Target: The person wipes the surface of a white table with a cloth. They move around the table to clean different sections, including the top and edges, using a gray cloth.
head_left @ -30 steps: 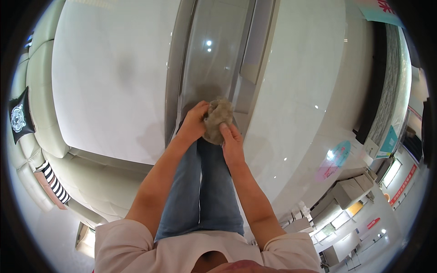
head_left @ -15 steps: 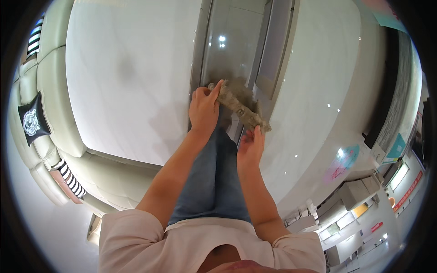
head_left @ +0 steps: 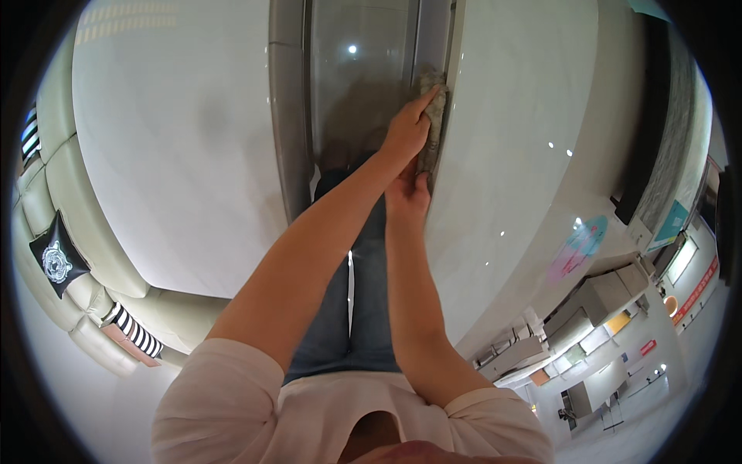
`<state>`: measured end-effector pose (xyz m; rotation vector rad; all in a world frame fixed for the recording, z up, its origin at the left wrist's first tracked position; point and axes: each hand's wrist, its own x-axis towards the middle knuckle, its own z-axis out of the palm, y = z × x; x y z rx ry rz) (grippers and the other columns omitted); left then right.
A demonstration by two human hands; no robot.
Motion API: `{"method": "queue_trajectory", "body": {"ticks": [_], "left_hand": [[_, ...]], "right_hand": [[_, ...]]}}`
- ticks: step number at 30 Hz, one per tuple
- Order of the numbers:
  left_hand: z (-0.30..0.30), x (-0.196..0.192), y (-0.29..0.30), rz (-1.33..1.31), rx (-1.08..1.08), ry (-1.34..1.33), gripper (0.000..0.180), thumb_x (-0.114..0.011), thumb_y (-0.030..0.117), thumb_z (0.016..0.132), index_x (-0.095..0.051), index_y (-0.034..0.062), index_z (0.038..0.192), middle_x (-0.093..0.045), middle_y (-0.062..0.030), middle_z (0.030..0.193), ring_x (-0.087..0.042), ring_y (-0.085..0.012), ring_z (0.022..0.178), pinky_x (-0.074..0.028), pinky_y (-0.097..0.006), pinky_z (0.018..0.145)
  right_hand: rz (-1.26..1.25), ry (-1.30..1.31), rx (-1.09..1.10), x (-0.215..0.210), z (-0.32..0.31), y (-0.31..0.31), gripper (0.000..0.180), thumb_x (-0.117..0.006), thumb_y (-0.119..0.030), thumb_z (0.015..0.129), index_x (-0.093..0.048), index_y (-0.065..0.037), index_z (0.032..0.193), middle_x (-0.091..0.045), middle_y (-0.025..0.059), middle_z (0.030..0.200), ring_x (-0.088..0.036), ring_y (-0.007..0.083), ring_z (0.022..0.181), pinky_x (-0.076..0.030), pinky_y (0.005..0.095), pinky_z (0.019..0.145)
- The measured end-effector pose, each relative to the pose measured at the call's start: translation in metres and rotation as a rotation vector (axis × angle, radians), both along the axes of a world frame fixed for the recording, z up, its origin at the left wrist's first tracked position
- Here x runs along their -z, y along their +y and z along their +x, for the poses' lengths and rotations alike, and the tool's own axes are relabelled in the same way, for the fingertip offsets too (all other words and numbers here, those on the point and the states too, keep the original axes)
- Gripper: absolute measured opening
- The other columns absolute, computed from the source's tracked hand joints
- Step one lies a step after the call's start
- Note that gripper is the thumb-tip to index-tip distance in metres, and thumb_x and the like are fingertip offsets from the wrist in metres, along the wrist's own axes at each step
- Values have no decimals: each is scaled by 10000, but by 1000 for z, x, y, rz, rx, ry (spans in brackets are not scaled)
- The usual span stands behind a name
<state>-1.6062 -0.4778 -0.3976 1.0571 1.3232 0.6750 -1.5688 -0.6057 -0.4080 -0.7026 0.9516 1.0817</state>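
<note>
A long, fuzzy grey-brown cloth point(head_left: 435, 116) lies lengthwise against the grey ledge beside the white surface on the right. My left hand point(head_left: 410, 130) reaches across and is closed on its upper part, one finger stretched along it. Just below, my right hand point(head_left: 410, 192) is closed at the cloth's near end, with its thumb showing. Its other fingers are partly hidden behind my left hand and wrist. My forearms come close together at the wrists.
A glossy grey panel point(head_left: 359, 85) reflecting lights lies between two ledges. Broad white surfaces flank it, the left one point(head_left: 178, 155) and the right one point(head_left: 518, 116). A pale sofa point(head_left: 100, 201) with a black cushion point(head_left: 58, 255) stands at far left.
Both hands have moved the cloth up and to the right onto the ledge. It was slanting between them and is now nearly upright in the picture. My hands are closer together.
</note>
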Motion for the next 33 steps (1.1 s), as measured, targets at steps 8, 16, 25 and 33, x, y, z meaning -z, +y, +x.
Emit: {"method": "queue_trajectory", "body": {"ticks": [8,16,25,33], "left_hand": [[26,41,33,-212,7,-89,817,-480,-73,852,-288,186,1603,-451,-250,1521,-458,-355,1397,-355,-337,1147],[43,78,62,-513,-207,-262,839,-592,15,840,-216,44,1590,-470,-259,1468,-499,-360,1325,-393,-395,1119],[40,96,131,-1002,-660,-1105,524,-596,261,925,-505,126,1422,-583,-136,1327,-575,-285,1183,-477,-409,1018],[41,99,199,-854,-323,-720,505,-512,235,965,-484,61,1438,-576,-145,1355,-541,-288,1229,-427,-413,1082]], "right_hand": [[6,31,279,56,12,28,330,-518,-239,1055,-545,-18,1298,-615,104,1279,-616,233,1180,-528,371,1007],[297,44,213,46,11,88,510,-648,-192,962,-487,-22,1415,-542,127,1418,-529,263,1303,-446,408,1107],[227,-167,-152,106,15,143,430,-573,-124,998,-501,-50,1415,-584,89,1370,-544,244,1268,-423,387,1100],[134,13,100,121,17,241,392,-547,-147,1017,-513,-49,1395,-591,90,1354,-559,240,1244,-443,385,1080]]}}
